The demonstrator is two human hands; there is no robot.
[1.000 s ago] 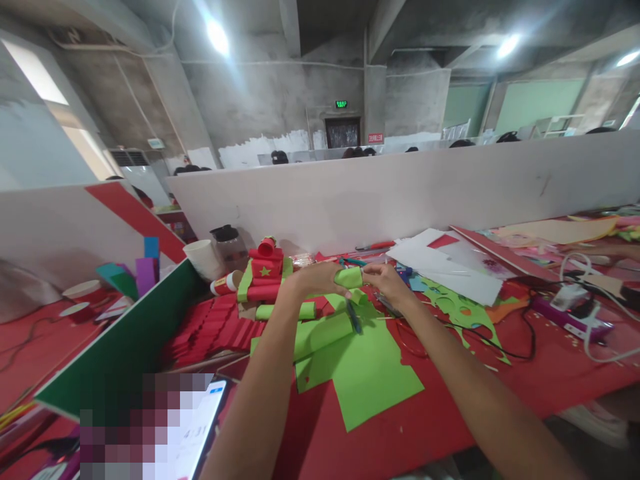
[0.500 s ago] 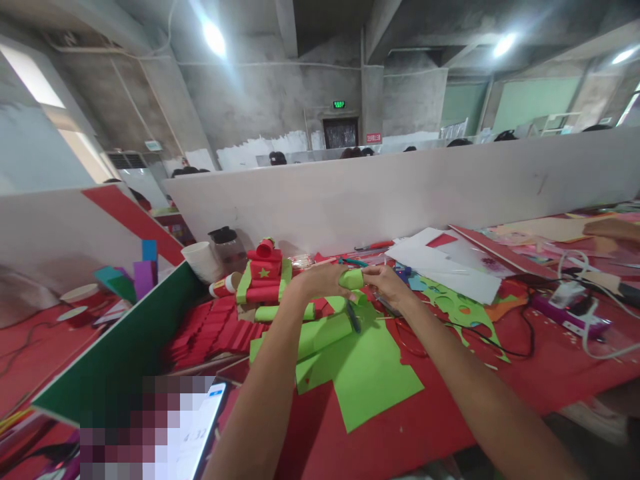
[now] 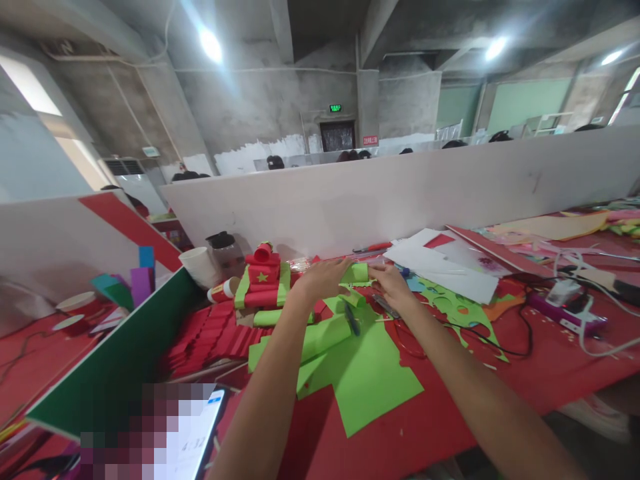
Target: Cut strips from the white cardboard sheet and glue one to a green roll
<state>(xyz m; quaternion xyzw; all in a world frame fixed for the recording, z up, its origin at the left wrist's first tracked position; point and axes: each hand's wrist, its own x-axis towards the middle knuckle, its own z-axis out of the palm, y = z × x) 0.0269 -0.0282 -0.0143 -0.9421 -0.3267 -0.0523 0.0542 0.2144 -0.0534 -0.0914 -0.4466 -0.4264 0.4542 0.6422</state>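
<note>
Between my two hands is a small light-green paper roll. My left hand closes on its left end, with some fingers hidden behind the wrist. At its right end, the fingers of my right hand are pressed. Below them a dark, slim tool, perhaps scissors or a pen, lies on green paper sheets. A longer green roll rests beside my left forearm. To the left stands a red and green paper model with a yellow star on its front.
Folded red paper strips lie beside a green board. A phone is at front left. White sheets, punched green scrap, black cable and a purple power strip are on the right. A white partition stands behind.
The green roll now lies more level between my hands, and my left fingers are stretched further over it. A co-worker's hand at far right has left the view.
</note>
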